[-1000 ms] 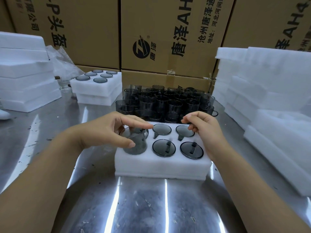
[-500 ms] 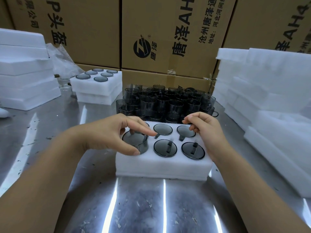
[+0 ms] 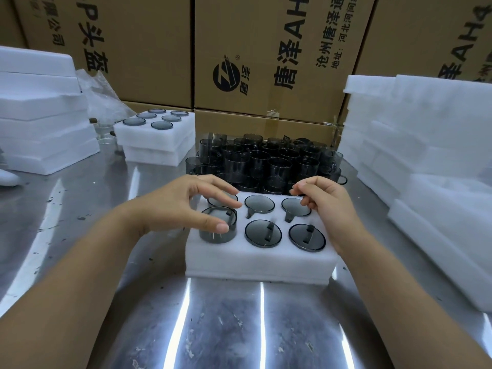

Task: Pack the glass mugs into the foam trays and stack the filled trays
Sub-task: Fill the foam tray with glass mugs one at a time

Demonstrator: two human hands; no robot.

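A white foam tray (image 3: 261,259) with six round holes lies on the steel table in front of me. Smoky grey glass mugs sit upside down in it. Five are sunk flush. The front-left mug (image 3: 217,237) still stands partly above the foam, with my left hand (image 3: 181,203) over it, thumb on its side and fingers spread across its top. My right hand (image 3: 330,209) curls on the tray's back-right corner, beside the back-right mug (image 3: 295,207). Behind the tray stands a dense cluster of loose mugs (image 3: 266,161).
Two filled trays (image 3: 157,139) are stacked at the back left. Piles of white foam (image 3: 40,115) rise at the left and more foam (image 3: 426,142) at the right. Cardboard boxes (image 3: 266,49) wall off the back. A crumpled plastic bag (image 3: 101,97) lies behind the left foam.
The front-left mug was tilted in my left hand, then turned level and sank lower into its hole. My left fingers have spread above it. My right hand stayed at the tray's corner.
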